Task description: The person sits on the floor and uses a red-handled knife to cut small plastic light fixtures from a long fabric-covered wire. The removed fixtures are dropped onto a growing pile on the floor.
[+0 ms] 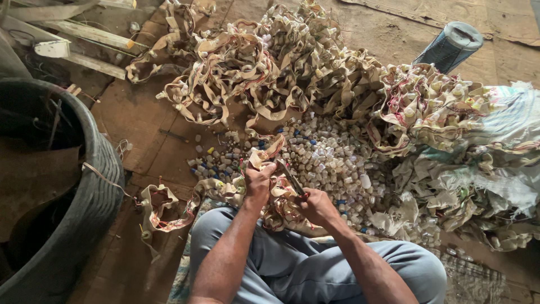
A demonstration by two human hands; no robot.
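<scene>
My left hand (258,181) grips a tan fabric strip (266,152) studded with small caps, holding its end up in front of me. My right hand (318,206) is closed on a pair of scissors (291,178) with red handles, the blades pointing up toward the strip just beside my left hand. The strip trails down over my lap and off to the left (163,211). Right beyond my hands lies a heap of small pale loose caps (326,157), a few blue and yellow among them.
A big tangled pile of the same tan strips (264,67) fills the floor ahead. White woven sacks (495,157) lie at the right, a dark tyre (84,191) at the left, a blue cylinder (450,46) at the top right, wooden planks (84,34) at the top left.
</scene>
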